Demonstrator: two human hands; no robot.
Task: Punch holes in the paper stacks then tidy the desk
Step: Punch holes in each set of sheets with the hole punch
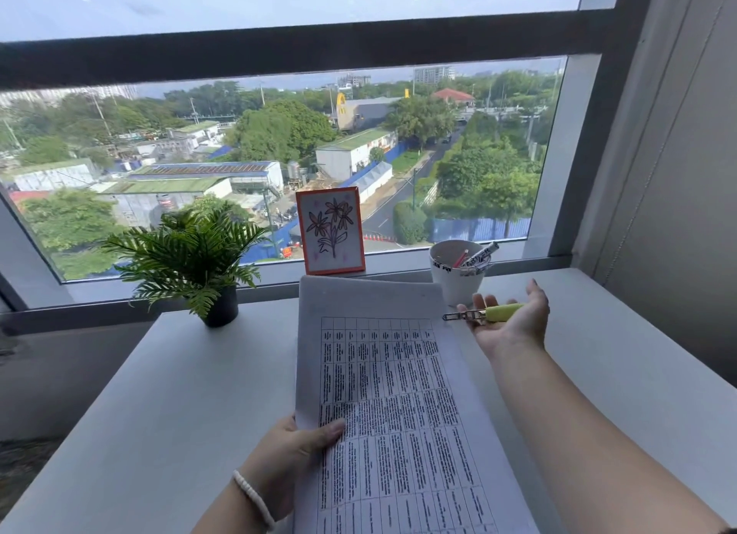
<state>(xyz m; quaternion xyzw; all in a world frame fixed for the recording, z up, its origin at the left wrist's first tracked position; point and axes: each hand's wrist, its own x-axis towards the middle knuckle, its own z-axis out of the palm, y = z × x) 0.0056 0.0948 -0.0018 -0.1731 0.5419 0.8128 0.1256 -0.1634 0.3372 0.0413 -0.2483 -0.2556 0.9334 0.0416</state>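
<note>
A paper stack (395, 406) printed with a table is lifted off the white desk (167, 406). My left hand (291, 450) grips its lower left edge, thumb on top. My right hand (514, 322) lies palm up beside the stack's top right corner, fingers straight. A small hole punch (484, 314) with a yellow-green handle and metal jaws rests across that open palm, jaws pointing left toward the paper.
A white cup (454, 278) holding markers stands just behind my right hand. A framed flower drawing (331, 230) leans on the window sill. A potted fern (191, 258) stands at the desk's back left. A grey wall (678, 174) borders the desk on the right.
</note>
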